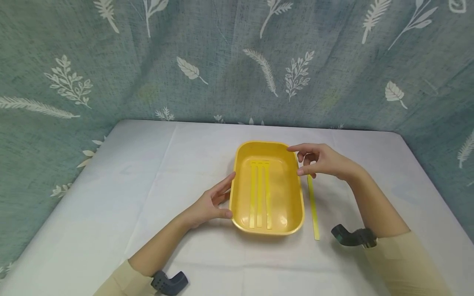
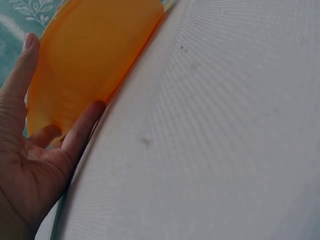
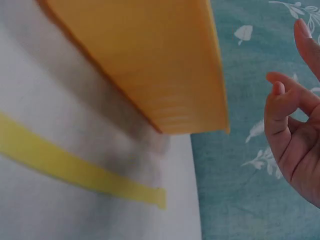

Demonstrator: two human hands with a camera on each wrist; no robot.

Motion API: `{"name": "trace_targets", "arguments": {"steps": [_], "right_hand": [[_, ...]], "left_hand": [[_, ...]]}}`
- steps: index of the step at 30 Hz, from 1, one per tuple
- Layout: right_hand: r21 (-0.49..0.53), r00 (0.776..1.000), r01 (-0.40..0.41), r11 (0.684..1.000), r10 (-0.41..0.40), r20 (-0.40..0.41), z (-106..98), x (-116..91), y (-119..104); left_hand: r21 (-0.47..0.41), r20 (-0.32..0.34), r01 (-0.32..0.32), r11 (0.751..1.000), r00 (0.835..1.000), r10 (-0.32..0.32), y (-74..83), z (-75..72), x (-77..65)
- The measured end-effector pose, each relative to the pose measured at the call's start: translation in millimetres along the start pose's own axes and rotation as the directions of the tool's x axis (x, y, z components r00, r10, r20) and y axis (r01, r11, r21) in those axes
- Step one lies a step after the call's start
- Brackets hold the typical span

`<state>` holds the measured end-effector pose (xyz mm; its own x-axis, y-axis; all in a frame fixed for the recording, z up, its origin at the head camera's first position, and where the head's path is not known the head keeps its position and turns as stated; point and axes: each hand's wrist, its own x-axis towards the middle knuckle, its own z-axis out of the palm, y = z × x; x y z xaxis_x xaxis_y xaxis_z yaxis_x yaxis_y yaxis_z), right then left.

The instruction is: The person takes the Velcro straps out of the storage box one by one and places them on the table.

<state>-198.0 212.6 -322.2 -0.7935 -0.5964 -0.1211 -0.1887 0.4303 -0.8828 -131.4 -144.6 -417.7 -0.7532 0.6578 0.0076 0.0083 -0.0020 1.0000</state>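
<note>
A yellow rectangular tray [image 1: 286, 193] with rounded corners stands on the white-covered table. Inside lie three flat yellow strips [image 1: 260, 197], side by side and lengthwise. My left hand [image 1: 207, 205] is at the tray's left side, thumb and fingers spread; in the left wrist view its fingers [image 2: 82, 127] rest against the outer wall. Over by the right rim, my right hand [image 1: 320, 160] has its index finger stretched to the far corner and the other fingers bent, with nothing seen in them. Another yellow strip [image 1: 313, 209] lies on the table right of the tray, its far end beneath that hand.
A white cloth [image 1: 155, 230] with fold lines covers the table. Behind it hangs a teal curtain [image 1: 222, 61] with white leaf patterns. Each wrist carries a dark camera mount, one on the left [image 1: 169, 283] and one on the right [image 1: 353, 237].
</note>
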Motion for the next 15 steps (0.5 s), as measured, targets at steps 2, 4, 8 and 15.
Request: {"name": "trace_targets", "arguments": {"steps": [2, 4, 8, 15], "right_hand": [[0.009, 1.000, 0.010, 1.000, -0.010, 0.014, -1.6, 4.1, -5.8], [0.020, 1.000, 0.011, 1.000, -0.011, 0.024, -2.8, 8.3, -11.9], [0.035, 0.999, -0.005, 0.999, 0.004, 0.038, -4.4, 16.8, -23.9], [0.017, 0.996, -0.041, 0.999, 0.040, 0.078, -2.2, 33.4, -37.1]], "left_hand": [[0.000, 0.004, -0.005, 1.000, 1.000, 0.005, -0.3, -0.3, -0.1], [0.002, 0.007, -0.007, 1.000, 1.000, 0.007, -0.9, -0.6, 0.2], [0.000, 0.005, -0.005, 1.000, 1.000, 0.005, -0.8, -0.2, 1.1], [-0.003, 0.007, 0.003, 1.000, 1.000, -0.003, -1.4, -1.1, 1.0]]}}
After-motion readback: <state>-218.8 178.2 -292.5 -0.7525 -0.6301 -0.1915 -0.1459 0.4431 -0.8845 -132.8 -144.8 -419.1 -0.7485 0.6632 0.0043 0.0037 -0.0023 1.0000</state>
